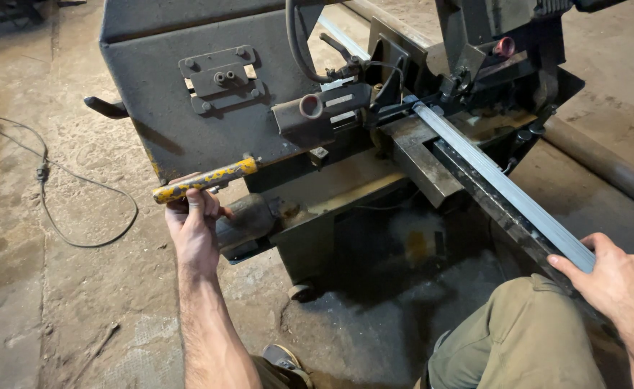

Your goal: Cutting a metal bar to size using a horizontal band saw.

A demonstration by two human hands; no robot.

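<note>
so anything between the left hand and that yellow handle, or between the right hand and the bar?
Nothing visible. The left hand already grips the yellow handle, and the right hand rests on the near end of the long metal bar lying in the saw's vise.

Evenly lit by soft, diffuse daylight, moderately bright, with no harsh glare. Faint sheen along the long metal bar [504, 189] and on the yellow handle [205, 179]. Deep shadow pooled under the dark saw body [180, 108] and across the concrete floor [57, 288] beneath it. Sharp in the centre; slightly softer toward the corners, with mild wide-angle stretching at the edges. No motion blur on either forearm.
</note>
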